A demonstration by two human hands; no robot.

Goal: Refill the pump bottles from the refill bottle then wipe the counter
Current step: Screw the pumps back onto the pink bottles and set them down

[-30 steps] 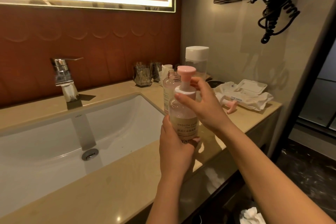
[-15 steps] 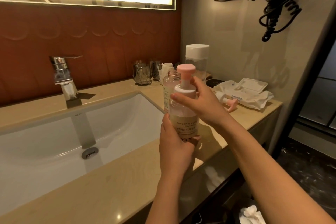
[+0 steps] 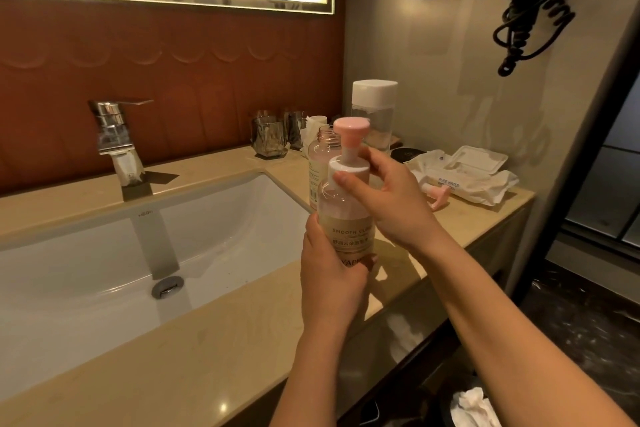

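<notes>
Right of the sink basin (image 3: 104, 246), in the head view, a clear pump bottle (image 3: 346, 215) is held upright over the front part of the beige counter (image 3: 225, 350). The left hand (image 3: 330, 274) grips its lower half, thumb on the near side. The fingers wrap behind the bottle, where only a tip or two shows past the label. The label's lower line is partly covered by this hand. The right hand (image 3: 391, 198) curls its fingers round the white collar just under the pink pump head (image 3: 351, 125). Whether the collar is screwed fully down cannot be told.

Directly behind the held bottle, farther from the basin's right rim, stands a second bottle (image 3: 320, 163) with a bare threaded neck, mostly hidden. Behind that, against the wall, is a tall clear refill bottle (image 3: 374, 94) with a white cap; its base is hidden by the right hand.

Farther right of the basin lies a loose pink pump (image 3: 436, 196), half hidden behind the right wrist. It lies just beside a crumpled wipes pack (image 3: 464, 170) with its flap open. A dark round lid (image 3: 405, 154) peeks out between the refill bottle and the pack.

At the basin's back edge stands a chrome tap (image 3: 114, 135), and two glasses (image 3: 270, 137) sit by the back right corner. A bin (image 3: 474, 406) is cut off at the frame's bottom.
</notes>
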